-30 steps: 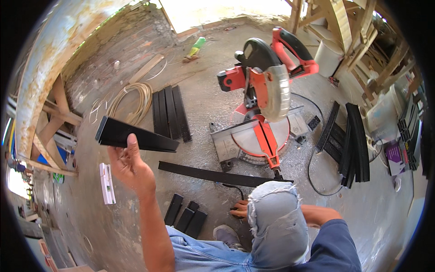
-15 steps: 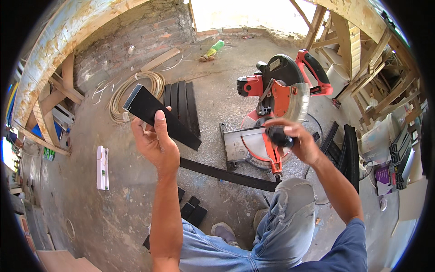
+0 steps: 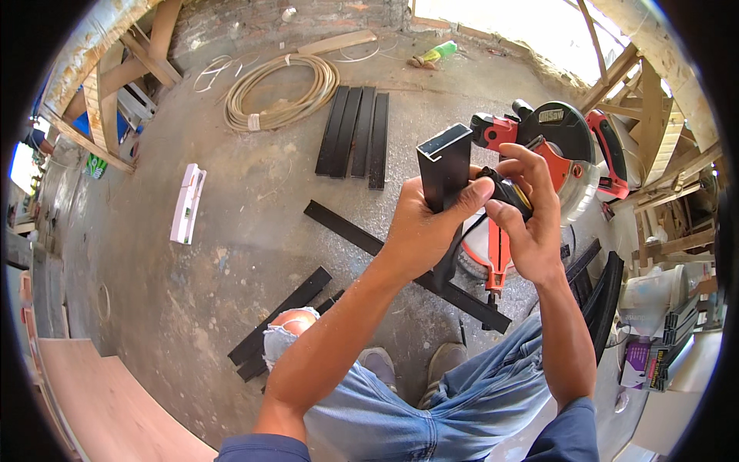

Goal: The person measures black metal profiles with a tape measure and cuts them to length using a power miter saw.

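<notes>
My left hand (image 3: 433, 223) is closed round a short black metal channel (image 3: 445, 173), held upright with its hollow cut end on top. In my right hand (image 3: 531, 212) is a black tape measure (image 3: 508, 192) with a touch of yellow, gripped between thumb and curled fingers. My left thumb reaches across and touches the tape measure's near side. A thin dark strap seems to hang below it. Behind my hands stands a red and black miter saw (image 3: 562, 138), its base partly hidden by them. One long black channel (image 3: 342, 225) lies on the floor in front of the saw.
Several black channels (image 3: 358, 135) lie side by side beyond my hands, near a coiled beige hose (image 3: 327, 81). More cut pieces (image 3: 289, 304) lie by my left knee. A white narrow box (image 3: 187, 204) rests at left; dark strips (image 3: 604, 300) lie at right.
My two hands have come together. The channel has moved right and tipped upright in my left hand, and the tape measure now sits beside it. My view has shifted left.
</notes>
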`<state>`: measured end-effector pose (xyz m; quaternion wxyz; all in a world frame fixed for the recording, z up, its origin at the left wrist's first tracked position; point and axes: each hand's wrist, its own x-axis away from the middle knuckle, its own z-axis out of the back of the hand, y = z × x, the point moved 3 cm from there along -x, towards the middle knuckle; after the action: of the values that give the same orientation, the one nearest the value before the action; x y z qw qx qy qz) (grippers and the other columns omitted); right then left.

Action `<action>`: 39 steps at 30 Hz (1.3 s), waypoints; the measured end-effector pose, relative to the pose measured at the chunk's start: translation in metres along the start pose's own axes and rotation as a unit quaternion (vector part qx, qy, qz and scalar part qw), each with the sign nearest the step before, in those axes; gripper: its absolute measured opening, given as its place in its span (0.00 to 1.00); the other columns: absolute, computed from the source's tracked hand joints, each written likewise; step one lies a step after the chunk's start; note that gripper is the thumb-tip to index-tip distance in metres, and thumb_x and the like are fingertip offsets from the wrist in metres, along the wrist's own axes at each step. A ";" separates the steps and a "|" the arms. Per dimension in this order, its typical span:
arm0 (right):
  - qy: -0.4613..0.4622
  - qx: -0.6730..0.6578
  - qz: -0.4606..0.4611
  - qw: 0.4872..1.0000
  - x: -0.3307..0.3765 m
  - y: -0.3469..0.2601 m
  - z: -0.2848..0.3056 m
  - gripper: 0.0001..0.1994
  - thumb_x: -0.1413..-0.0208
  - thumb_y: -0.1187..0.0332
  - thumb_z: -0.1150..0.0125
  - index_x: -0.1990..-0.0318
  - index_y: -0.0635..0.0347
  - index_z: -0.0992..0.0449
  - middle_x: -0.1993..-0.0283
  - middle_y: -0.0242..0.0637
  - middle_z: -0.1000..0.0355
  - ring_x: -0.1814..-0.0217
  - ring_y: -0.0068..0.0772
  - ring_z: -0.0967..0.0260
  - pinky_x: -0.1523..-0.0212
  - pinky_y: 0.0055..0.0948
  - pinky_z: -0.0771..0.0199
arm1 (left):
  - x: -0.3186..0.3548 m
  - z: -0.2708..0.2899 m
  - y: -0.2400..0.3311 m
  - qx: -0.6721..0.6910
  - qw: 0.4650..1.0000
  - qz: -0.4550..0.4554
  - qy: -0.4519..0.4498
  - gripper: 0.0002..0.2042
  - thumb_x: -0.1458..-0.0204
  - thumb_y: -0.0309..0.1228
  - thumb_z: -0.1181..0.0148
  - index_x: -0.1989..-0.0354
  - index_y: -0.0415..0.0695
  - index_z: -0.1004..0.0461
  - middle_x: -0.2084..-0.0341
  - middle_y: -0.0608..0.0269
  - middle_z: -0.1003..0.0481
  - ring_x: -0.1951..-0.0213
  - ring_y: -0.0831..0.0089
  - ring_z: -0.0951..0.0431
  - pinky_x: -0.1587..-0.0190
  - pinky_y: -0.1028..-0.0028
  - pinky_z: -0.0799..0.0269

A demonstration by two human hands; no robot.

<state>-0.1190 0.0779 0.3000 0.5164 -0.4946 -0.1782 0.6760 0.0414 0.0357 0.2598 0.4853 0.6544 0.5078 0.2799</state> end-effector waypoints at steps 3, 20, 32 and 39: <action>-0.024 -0.032 0.021 0.999 0.000 0.009 -0.011 0.32 0.52 0.76 0.32 0.38 0.61 0.36 0.59 0.43 0.26 0.55 0.32 0.26 0.53 0.33 0.26 | 0.001 0.010 -0.008 -0.005 0.998 0.065 -0.011 0.13 0.44 0.31 0.29 0.54 0.40 0.20 0.70 0.67 0.20 0.69 0.81 0.22 0.64 0.79 0.26; -0.227 0.098 -0.060 0.967 -0.009 0.076 -0.008 0.15 0.37 0.72 0.45 0.44 0.60 0.28 0.53 0.48 0.27 0.53 0.48 0.29 0.48 0.42 0.31 | -0.014 0.182 0.062 0.143 0.957 -0.059 0.245 0.28 0.41 0.53 0.37 0.52 0.35 0.29 0.71 0.55 0.28 0.65 0.60 0.26 0.50 0.53 0.27; -0.222 0.074 0.021 0.972 0.007 0.036 -0.049 0.16 0.36 0.65 0.45 0.44 0.63 0.28 0.46 0.52 0.27 0.45 0.58 0.28 0.43 0.45 0.31 | -0.016 0.156 0.047 0.181 0.962 -0.058 0.194 0.44 0.48 0.72 0.49 0.50 0.33 0.31 0.64 0.48 0.29 0.56 0.53 0.30 0.40 0.42 0.33; -0.164 0.065 0.053 0.983 0.005 0.041 -0.050 0.16 0.39 0.65 0.47 0.49 0.68 0.26 0.58 0.56 0.26 0.51 0.59 0.26 0.46 0.49 0.28 | -0.017 0.160 0.048 0.117 0.944 -0.090 0.296 0.48 0.48 0.73 0.53 0.46 0.30 0.32 0.56 0.43 0.25 0.49 0.47 0.26 0.33 0.40 0.37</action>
<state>-0.0972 0.0525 0.2442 0.4744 -0.3509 -0.1894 0.7848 0.1919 -0.0367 0.2464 0.2563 0.5457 0.7144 0.3551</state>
